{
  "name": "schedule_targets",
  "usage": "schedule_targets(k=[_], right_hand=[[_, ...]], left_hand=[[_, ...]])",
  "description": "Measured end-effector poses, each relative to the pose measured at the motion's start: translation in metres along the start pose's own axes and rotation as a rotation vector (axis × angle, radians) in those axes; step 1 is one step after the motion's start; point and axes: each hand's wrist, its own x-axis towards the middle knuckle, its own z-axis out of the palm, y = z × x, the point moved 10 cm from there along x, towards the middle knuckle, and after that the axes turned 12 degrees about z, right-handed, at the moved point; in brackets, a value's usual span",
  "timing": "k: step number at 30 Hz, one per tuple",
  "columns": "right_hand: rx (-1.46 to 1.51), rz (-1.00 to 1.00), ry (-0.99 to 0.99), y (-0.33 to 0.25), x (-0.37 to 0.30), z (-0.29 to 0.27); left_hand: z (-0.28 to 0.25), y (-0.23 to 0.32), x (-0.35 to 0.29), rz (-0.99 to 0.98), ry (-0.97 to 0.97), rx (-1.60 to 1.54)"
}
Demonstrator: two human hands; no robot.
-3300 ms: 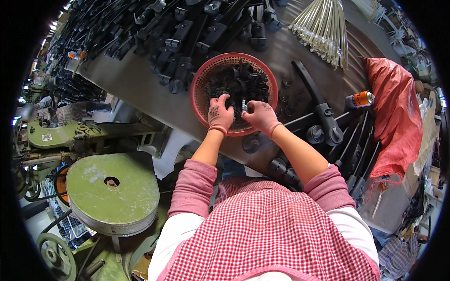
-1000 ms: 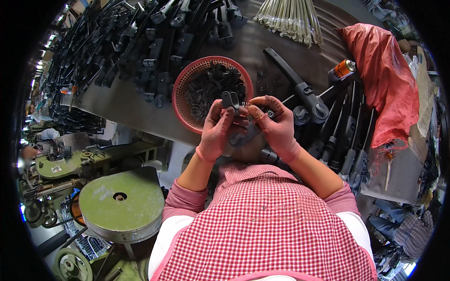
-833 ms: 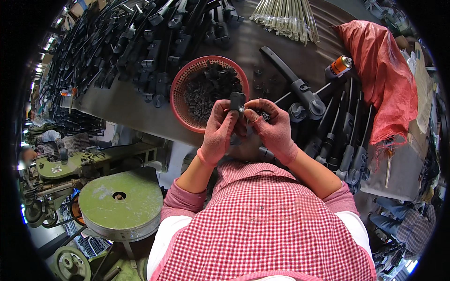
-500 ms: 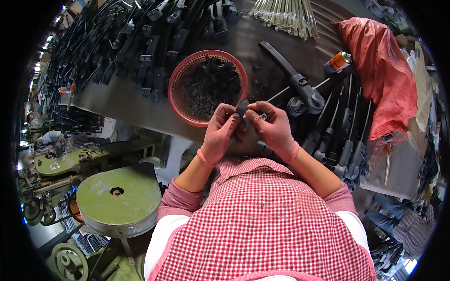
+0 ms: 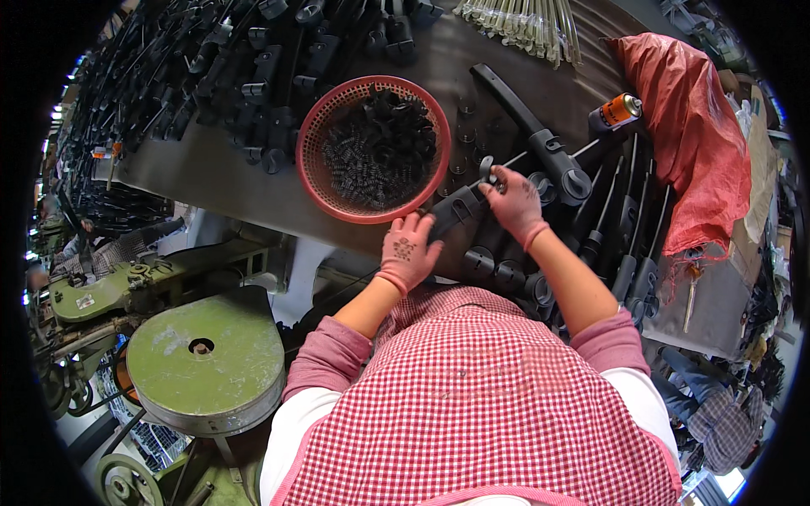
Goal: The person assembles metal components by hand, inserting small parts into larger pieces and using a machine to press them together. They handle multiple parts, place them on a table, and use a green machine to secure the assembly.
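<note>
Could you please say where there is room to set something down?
Bare table lies left of the red basket, beside the heaped black parts, and also beyond the basket between that heap and the pale rods. Right of the basket is crowded with long black parts, an orange can and the right hand.

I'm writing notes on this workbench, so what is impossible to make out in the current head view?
All in the head view:
- Pale rod bundle: upper ends cut off by the top edge.
- Red basket: bottom covered by springs and black pieces.
- Small dark piece: lower part hidden by the right hand.
- Left hand: its own back hides the palm.
</note>
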Motion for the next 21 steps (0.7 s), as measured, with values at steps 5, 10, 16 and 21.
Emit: schedule_targets(k=[5,10,16,21], right_hand=[[-0.328,-0.159,-0.021,-0.013,0.066,0.036],[-0.454,-0.147,-0.081,-0.039,0.104,0.08],[-0.42,-0.147,-0.046,-0.04,0.121,0.086],[0.588,0.178,-0.353,-0.004,0.082,0.072]], left_hand=[[0.024,0.005,-0.013,-0.045,0.023,-0.139],[0.005,0.009,-0.007,0.057,-0.036,-0.336],[-0.068,-0.085,0.046,-0.029,0.324,0.144],[-0.033,-0.15,0.077,-0.068,-0.002,0.246]])
